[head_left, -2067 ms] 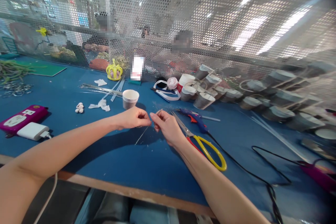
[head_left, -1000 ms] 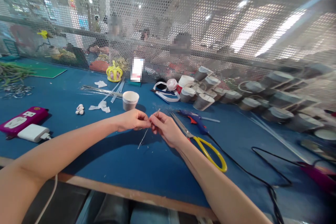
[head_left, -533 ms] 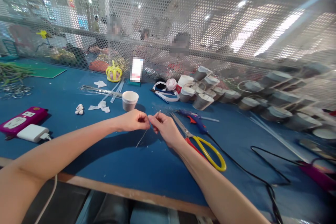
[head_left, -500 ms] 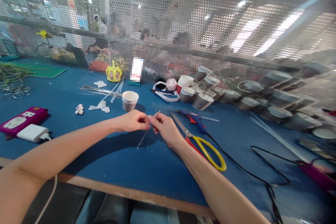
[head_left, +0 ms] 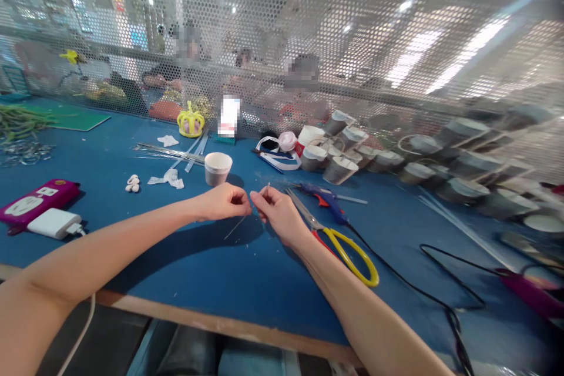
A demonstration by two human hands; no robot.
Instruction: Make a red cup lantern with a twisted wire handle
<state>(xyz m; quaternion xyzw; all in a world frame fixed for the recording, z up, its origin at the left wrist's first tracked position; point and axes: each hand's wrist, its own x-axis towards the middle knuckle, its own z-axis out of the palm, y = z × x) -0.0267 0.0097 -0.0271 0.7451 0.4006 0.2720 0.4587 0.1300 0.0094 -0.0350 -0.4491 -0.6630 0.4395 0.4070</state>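
My left hand [head_left: 227, 201] is closed in a pinch above the blue table, its fingertips on a thin pale cord [head_left: 235, 228] whose loose tail slants down to the left. Close beside it, my right hand [head_left: 279, 214] pinches too, and a short pale end pokes up past its fingers. The stretch between the fingertips is mostly hidden. Just behind my left hand stands a small paper-lined cup [head_left: 218, 169], grey outside and white within. Scissors [head_left: 335, 241] with yellow and red handles lie partly open by my right wrist.
A blue glue gun [head_left: 326, 200] with a black cable lies right of my hands. Several small grey buckets [head_left: 341, 170] crowd the right back, before a perforated screen [head_left: 264, 23]. To the left are metal wires [head_left: 170, 153], white earbuds [head_left: 133, 183] and a purple power bank [head_left: 39, 202].
My fingertips have drawn very slightly apart. The cord's tail has shifted up and left and hangs at a flatter slant. The objects around stay put.
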